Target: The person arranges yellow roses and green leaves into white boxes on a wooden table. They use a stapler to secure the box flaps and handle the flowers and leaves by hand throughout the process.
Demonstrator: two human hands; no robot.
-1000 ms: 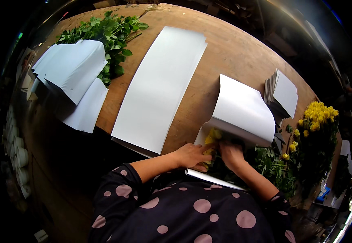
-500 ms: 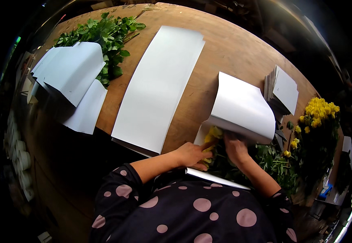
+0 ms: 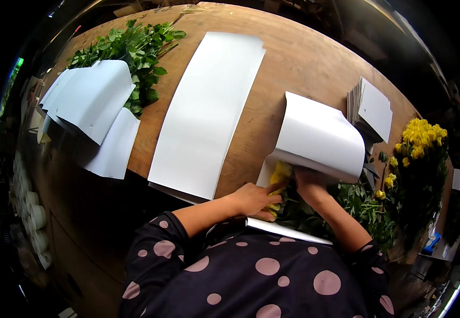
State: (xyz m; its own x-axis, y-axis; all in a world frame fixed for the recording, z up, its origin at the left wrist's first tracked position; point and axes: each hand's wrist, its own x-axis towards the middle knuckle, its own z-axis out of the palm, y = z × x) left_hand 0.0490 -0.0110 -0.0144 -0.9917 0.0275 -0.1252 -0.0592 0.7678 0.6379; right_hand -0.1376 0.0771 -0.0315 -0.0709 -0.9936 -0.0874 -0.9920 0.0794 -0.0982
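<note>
Close to my body, yellow roses (image 3: pixel 281 174) lie in a white cardboard sheet (image 3: pixel 320 130), whose far part curls up and over toward me. My left hand (image 3: pixel 256 200) is closed around the rose heads at the sheet's left side, its fingers partly spread over the petals. My right hand (image 3: pixel 309 184) reaches in beneath the curled part; its fingers are hidden there. Dark green leaves (image 3: pixel 298 214) fill the space between my wrists. The sheet's near edge (image 3: pixel 288 231) rests against my shirt.
A long stack of white sheets (image 3: pixel 203 116) lies left of centre on the wooden table (image 3: pixel 288 58). Bent white sheets (image 3: pixel 89 98) and leafy stems (image 3: pixel 134 53) occupy the far left. At right are a stack of small cards (image 3: pixel 373 108) and a pile of yellow roses (image 3: pixel 423 138).
My right hand has slid slightly farther under the curled sheet, and its fingers are now hidden. The left hand stays on the roses. The whole view has shifted a little.
</note>
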